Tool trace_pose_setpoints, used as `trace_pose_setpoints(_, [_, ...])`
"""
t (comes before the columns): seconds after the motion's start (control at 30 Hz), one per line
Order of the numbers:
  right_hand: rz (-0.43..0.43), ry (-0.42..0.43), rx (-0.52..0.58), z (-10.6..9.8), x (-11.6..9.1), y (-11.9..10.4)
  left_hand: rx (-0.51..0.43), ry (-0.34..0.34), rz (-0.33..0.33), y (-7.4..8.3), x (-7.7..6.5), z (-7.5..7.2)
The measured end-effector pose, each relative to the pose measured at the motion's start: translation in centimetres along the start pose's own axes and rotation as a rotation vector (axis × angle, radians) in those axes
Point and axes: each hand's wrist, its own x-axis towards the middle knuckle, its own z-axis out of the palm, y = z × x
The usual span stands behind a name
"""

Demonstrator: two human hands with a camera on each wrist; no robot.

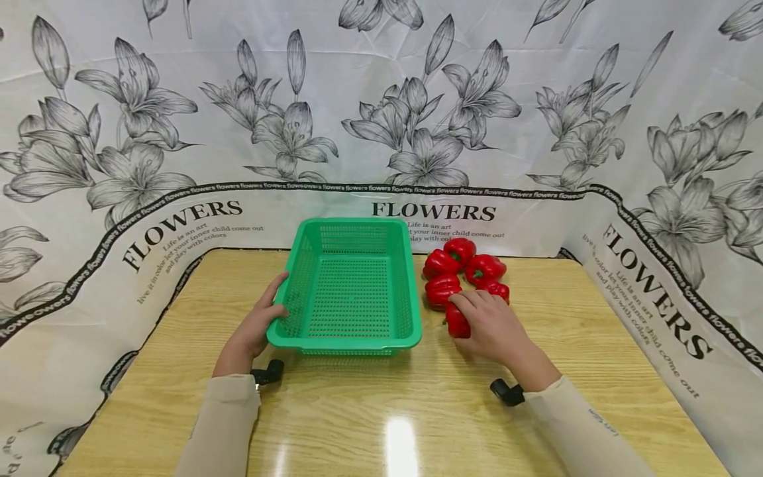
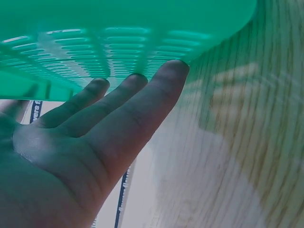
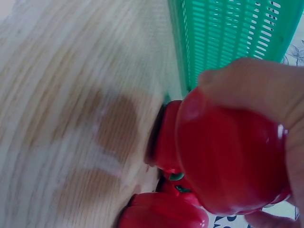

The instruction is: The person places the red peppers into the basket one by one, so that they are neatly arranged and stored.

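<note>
A green plastic basket (image 1: 344, 344) with slotted walls stands on the table, nothing inside it. My left hand (image 1: 253, 329) holds its left side, thumb over the rim and fingers (image 2: 135, 107) along the outer wall. To the right of the basket, my right hand (image 1: 493, 328) grips a red bell pepper (image 3: 228, 152), fingers over its top and side. Several more red bell peppers (image 1: 442, 291) lie bunched just beyond that hand, one partly covered by it. In the right wrist view, other peppers (image 3: 164, 211) show behind the held one.
The wooden table (image 1: 352, 417) reaches toward me in front of the basket. A white flower-print cloth (image 1: 334, 205) hangs along the back and both sides, close behind the basket and peppers.
</note>
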Motion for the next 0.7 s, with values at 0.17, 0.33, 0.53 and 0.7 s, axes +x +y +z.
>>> trace_pose_setpoints(0.17, [-0.038, 0.111, 0.034, -0.3, 0.3, 0.2, 0.001, 0.010, 0.001, -0.1, 0.1, 0.0])
trace_pose_setpoints(0.33, [-0.041, 0.157, 0.086, -0.6, 0.5, 0.2, -0.026, 0.030, 0.017, -0.2, 0.3, -0.1])
trace_pose_setpoints(0.53, [-0.038, 0.205, 0.136, -1.3, 0.9, -0.2, -0.088, 0.074, 0.016, -0.4, 0.5, -0.2])
trace_pose_setpoints(0.7, [-0.013, 0.202, 0.168, -1.7, 1.3, -0.6, -0.083, 0.087, 0.030, -0.4, 0.4, -0.3])
